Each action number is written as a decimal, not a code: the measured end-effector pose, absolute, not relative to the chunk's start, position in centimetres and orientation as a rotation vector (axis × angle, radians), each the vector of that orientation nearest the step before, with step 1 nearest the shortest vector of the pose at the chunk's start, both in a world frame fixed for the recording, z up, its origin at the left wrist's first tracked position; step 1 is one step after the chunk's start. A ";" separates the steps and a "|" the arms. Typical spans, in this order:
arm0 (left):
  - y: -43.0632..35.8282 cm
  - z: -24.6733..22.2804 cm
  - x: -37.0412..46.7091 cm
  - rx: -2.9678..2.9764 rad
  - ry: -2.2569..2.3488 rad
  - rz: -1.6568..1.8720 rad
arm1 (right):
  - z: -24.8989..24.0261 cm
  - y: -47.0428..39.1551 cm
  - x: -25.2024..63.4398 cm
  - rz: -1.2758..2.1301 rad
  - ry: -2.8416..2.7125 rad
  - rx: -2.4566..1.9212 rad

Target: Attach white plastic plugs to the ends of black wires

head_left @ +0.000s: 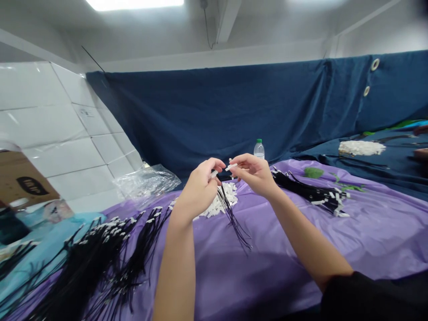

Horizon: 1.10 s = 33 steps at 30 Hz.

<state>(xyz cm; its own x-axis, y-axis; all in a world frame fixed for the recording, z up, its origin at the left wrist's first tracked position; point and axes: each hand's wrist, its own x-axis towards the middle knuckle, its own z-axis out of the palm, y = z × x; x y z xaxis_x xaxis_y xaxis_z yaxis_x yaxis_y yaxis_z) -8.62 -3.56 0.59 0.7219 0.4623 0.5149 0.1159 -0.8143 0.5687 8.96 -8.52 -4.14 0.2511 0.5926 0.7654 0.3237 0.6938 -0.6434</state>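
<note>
My left hand (199, 187) is closed around a thin bunch of black cords (231, 213) that hang down over the purple cloth. A small white piece (214, 174) shows at its fingertips. Just to the right, my right hand (253, 174) pinches another small white strip (231, 167) between thumb and fingers. The two hands are close together, with a narrow gap between their fingertips. Beneath and behind them lies a pile of loose white pieces (219, 203), partly hidden by my left hand.
Bundles of black cords with white ends (87, 258) cover the left side of the purple cloth (254, 267). Another cord bundle (310, 191) lies right. A bottle (259, 149) with a green cap stands behind. Clear plastic (150, 180) and a cardboard box (25, 178) are left. Another person's hand (421, 154) shows far right.
</note>
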 end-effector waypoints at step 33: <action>-3.7 1.2 -9.0 1.952 0.314 1.066 | -2.2 -9.2 6.7 0.178 -1.681 -1.076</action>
<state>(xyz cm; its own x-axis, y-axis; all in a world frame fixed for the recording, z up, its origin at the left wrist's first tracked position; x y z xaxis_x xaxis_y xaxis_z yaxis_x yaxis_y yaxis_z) -9.05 -3.73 1.24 0.6021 0.5679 0.5612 -0.1727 -0.5936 0.7860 6.74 -9.20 -2.20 -0.0102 0.7201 0.6938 0.5587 0.5795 -0.5933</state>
